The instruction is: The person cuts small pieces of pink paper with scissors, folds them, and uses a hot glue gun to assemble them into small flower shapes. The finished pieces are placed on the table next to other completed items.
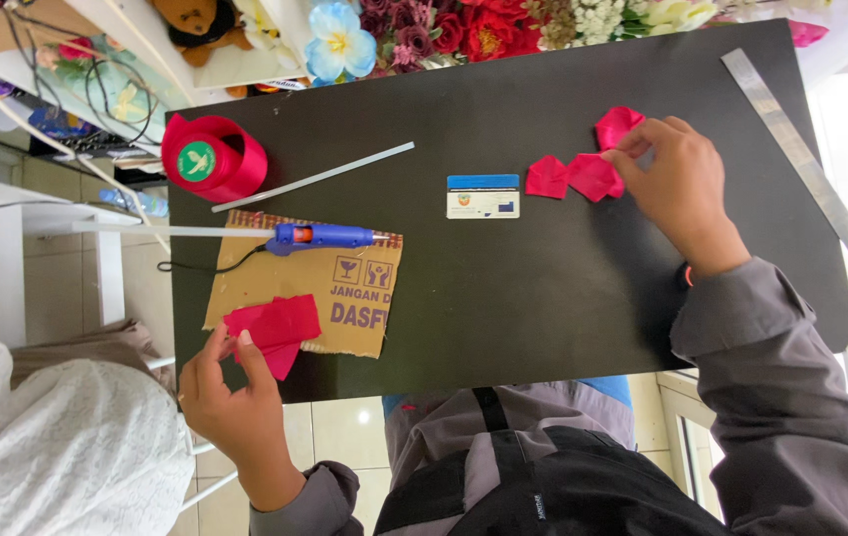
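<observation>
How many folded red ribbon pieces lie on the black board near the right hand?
3. One folded piece lies beside the card, one sits next to it, and one is above, touched by the right hand. More may hide under the hand.

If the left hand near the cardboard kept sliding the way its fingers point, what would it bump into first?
The left hand already touches the red ribbon pieces lying on the cardboard sheet. Pushing on past them, it would probably meet the blue glue gun next, though height above the board is hard to judge.
</observation>
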